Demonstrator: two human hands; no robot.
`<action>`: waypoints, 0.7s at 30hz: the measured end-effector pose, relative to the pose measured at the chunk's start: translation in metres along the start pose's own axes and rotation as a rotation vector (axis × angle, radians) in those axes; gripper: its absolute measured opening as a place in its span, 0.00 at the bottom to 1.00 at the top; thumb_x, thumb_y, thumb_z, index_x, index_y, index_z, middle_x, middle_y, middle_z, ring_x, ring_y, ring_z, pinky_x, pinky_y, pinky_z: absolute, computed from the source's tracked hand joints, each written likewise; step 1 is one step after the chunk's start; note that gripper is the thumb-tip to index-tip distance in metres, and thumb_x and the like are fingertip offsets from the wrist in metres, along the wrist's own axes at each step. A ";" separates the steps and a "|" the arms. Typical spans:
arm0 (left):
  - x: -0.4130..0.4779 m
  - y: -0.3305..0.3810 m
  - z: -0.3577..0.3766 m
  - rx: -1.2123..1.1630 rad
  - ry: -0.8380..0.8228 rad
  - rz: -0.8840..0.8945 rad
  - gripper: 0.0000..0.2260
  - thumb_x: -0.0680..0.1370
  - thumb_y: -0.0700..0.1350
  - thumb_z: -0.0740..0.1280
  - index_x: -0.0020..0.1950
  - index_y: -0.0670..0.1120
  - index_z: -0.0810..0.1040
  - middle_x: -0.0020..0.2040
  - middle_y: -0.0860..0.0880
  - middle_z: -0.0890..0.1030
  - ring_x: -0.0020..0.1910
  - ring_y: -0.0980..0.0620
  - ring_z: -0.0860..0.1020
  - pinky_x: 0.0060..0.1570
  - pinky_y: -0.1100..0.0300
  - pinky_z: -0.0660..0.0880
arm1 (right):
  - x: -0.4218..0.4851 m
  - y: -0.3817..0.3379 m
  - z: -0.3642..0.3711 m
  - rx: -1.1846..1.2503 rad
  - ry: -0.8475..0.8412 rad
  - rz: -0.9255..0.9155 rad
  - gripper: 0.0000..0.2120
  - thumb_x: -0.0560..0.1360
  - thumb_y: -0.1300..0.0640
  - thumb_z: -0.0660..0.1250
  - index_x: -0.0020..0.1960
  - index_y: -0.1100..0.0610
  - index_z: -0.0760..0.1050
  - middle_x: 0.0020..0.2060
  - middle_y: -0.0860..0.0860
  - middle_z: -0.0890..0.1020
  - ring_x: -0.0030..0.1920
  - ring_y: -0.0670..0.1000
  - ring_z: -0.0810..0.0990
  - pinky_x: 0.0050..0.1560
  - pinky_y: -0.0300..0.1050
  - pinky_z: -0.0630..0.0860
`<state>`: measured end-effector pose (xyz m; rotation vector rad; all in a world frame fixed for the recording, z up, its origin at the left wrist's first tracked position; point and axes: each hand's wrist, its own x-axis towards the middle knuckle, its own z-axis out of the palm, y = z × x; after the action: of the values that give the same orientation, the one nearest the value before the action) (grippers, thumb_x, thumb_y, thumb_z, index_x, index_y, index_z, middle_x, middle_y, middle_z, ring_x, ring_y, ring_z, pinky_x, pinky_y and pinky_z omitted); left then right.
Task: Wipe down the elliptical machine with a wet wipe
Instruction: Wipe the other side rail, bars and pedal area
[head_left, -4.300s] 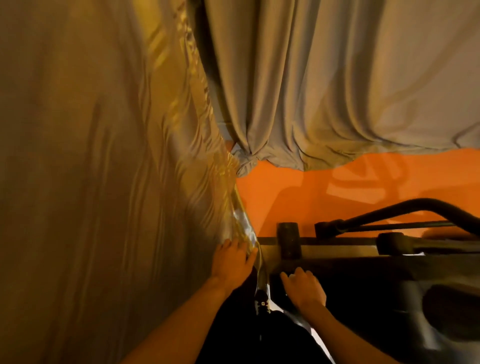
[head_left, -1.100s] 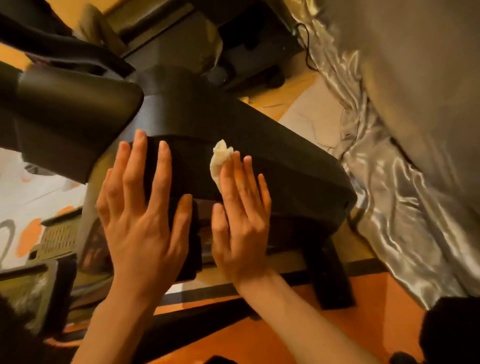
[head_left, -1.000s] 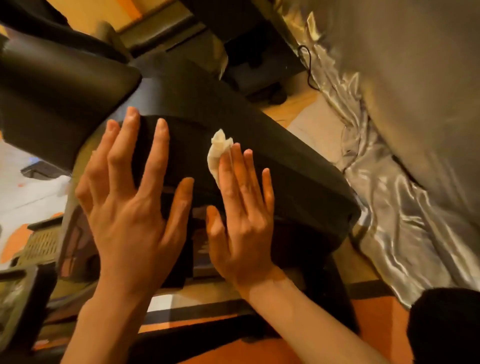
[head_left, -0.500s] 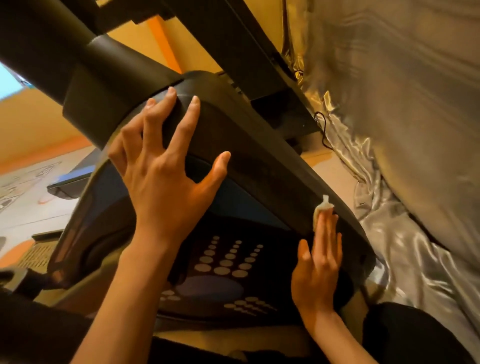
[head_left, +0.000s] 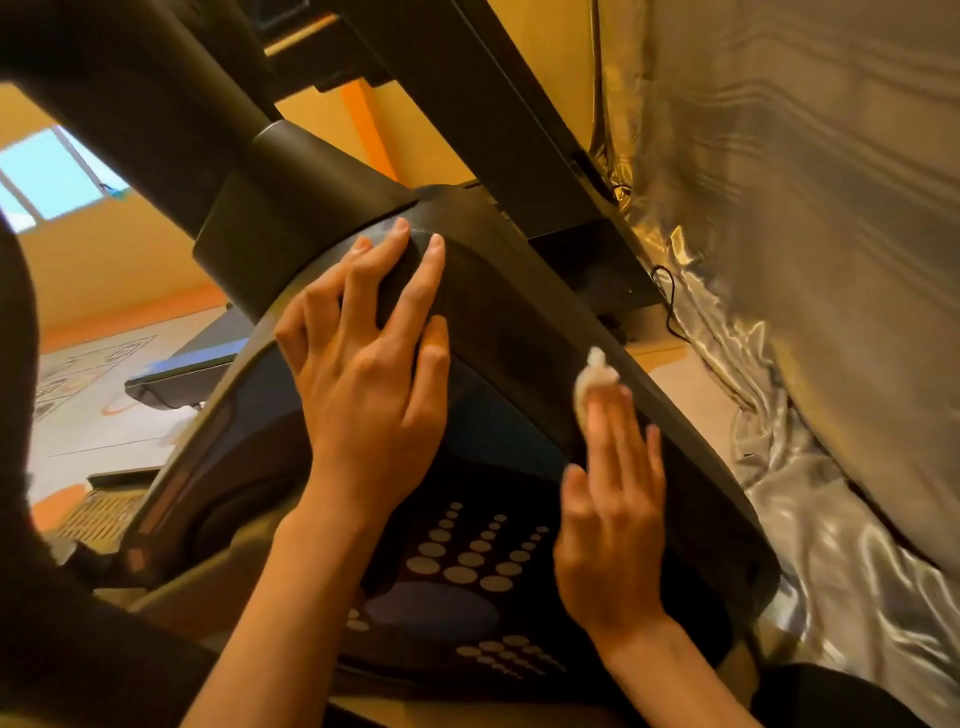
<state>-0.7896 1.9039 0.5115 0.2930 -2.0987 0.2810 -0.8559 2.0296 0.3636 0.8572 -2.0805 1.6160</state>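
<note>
Right hand flat, pressing wet wipe onto elliptical console housing; left hand spread at 10 o'clock | I judge wipe limp, light; pin under fingertips

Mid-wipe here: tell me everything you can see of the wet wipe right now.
The wet wipe is a small, pale, crumpled wad, bunched rather than spread flat. The straight fingers of the right hand press it against the dark curved cover of the elliptical, near its sloping edge. Only a twisted tip pokes out beyond the fingertips; the rest is hidden under them.
</note>
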 end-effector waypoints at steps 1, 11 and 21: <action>0.001 0.000 0.001 -0.002 0.008 0.002 0.23 0.84 0.53 0.57 0.79 0.49 0.71 0.77 0.46 0.71 0.75 0.44 0.65 0.69 0.49 0.57 | -0.012 0.016 -0.003 -0.026 -0.013 0.061 0.32 0.85 0.40 0.36 0.83 0.55 0.53 0.83 0.48 0.55 0.82 0.48 0.52 0.80 0.63 0.51; 0.001 -0.001 -0.002 -0.014 -0.012 0.016 0.24 0.84 0.55 0.57 0.79 0.49 0.72 0.78 0.46 0.70 0.76 0.44 0.66 0.70 0.48 0.57 | 0.056 -0.083 0.003 0.113 -0.092 -0.252 0.30 0.86 0.45 0.40 0.82 0.59 0.55 0.83 0.53 0.55 0.83 0.50 0.47 0.82 0.56 0.45; 0.000 -0.001 0.002 0.020 0.013 0.026 0.24 0.83 0.55 0.59 0.78 0.49 0.72 0.77 0.46 0.70 0.76 0.43 0.66 0.71 0.49 0.56 | -0.036 0.013 0.001 0.010 -0.047 -0.038 0.28 0.85 0.50 0.44 0.83 0.58 0.51 0.84 0.49 0.51 0.83 0.53 0.50 0.78 0.61 0.49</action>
<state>-0.7907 1.9022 0.5104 0.2756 -2.0889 0.3183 -0.8375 2.0388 0.3315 0.9402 -2.0766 1.6025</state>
